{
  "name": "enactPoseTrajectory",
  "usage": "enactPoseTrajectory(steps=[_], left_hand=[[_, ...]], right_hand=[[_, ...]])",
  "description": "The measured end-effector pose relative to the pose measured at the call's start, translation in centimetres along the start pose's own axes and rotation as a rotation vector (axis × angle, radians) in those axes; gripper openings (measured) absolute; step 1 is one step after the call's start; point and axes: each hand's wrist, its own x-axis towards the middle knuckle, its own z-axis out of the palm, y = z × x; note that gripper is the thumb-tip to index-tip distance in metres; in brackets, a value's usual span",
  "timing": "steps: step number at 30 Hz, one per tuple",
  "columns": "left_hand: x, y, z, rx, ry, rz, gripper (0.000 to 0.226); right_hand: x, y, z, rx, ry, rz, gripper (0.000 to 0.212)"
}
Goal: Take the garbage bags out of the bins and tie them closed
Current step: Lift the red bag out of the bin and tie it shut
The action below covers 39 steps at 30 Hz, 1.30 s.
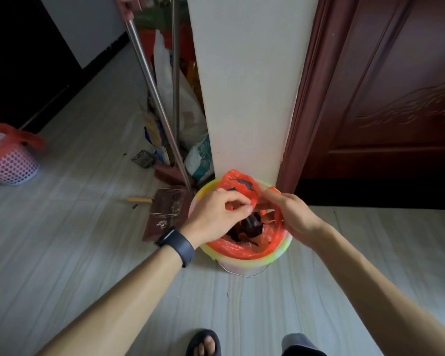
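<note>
The red garbage bag [244,246] sits in a pale bucket bin [280,255] on the floor, at the foot of a white pillar [247,86]. The left hand [216,217] pinches the bag's far-left edge; the right hand [290,217] grips its right edge. A dustpan [165,214] lies just left; a second lined basket [10,160] stands far left.

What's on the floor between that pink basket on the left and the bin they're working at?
In the head view, mostly bare tiled floor, then a dustpan with a wooden-handled brush lying right beside the bin, past the pink basket.
</note>
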Motion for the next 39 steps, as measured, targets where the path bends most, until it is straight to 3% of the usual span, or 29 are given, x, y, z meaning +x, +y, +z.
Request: enactPoseTrajectory(steps=[2, 6, 11, 13, 15, 18, 20, 23, 25, 27, 30, 32, 33, 35, 36, 39], left_hand=[[-0.6, -0.3, 0.7, 0.086, 0.009, -0.018, 0.011], [-1.4, -1.6, 0.9, 0.034, 0.014, -0.050, 0.015], [-2.0, -2.6, 1.1, -0.089, -0.041, -0.058, 0.016], [-2.3, -2.7, 1.2, -0.178, -0.065, -0.064, 0.014], [-2.4, -3.4, 0.9, -0.268, 0.029, -0.106, 0.010], [-2.5, -6.1, 0.7, -0.330, 0.331, -0.280, 0.008], [-2.6, -8.5, 1.2, -0.258, 0.399, -0.441, 0.008], [-2.6, -12.1, 3.3, -0.217, 0.261, -0.592, 0.043], [-2.4, -13.1, 4.5, -0.310, 0.189, -0.616, 0.066], [-1.8, -13.6, 5.5, -0.345, 0.127, -0.633, 0.081], [-0.6, -15.5, 7.2, -0.312, 0.108, -0.720, 0.086], [0.2, -16.8, 8.2, -0.340, 0.129, -0.771, 0.080], [0.5, -17.0, 8.4, -0.362, 0.142, -0.795, 0.077], [1.0, -17.1, 8.6, -0.390, 0.157, -0.825, 0.079], [1.0, -16.6, 8.5, -0.402, 0.159, -0.833, 0.079], [0.7, -14.3, 7.6, -0.383, 0.192, -0.837, 0.075]], right_hand=[[-0.2, 0.3, 0.2, 0.030, 0.034, 0.006, 0.028], [0.0, 0.9, 0.4, 0.054, 0.050, 0.014, 0.026], [-0.1, 0.9, 1.8, -0.146, 0.009, 0.035, 0.052], [0.1, 0.9, 2.1, -0.115, 0.089, -0.013, 0.035], [0.4, 0.8, 2.2, -0.002, 0.152, -0.043, 0.020], [0.9, 0.5, 2.1, 0.228, 0.191, -0.047, 0.020], [0.9, 0.4, 1.6, 0.282, 0.233, -0.019, 0.021], [0.9, 0.9, -0.5, -0.151, 0.361, 0.038, 0.021], [0.5, 0.9, -1.3, -0.610, 0.480, 0.059, 0.056], [-0.1, 0.8, -1.7, -0.882, 0.573, -0.002, 0.093], [-0.8, 1.2, -1.6, -1.214, 0.329, 0.145, 0.131], [-0.6, 2.1, -1.4, -1.433, 0.103, 0.344, 0.141], [-0.5, 2.7, -1.0, -1.528, 0.025, 0.405, 0.130], [-0.2, 3.0, -0.1, -1.693, 0.012, 0.398, 0.071], [0.0, 3.1, 0.3, -1.720, 0.034, 0.370, 0.052], [1.2, 1.9, 1.1, -1.517, 0.112, 0.306, 0.047]])
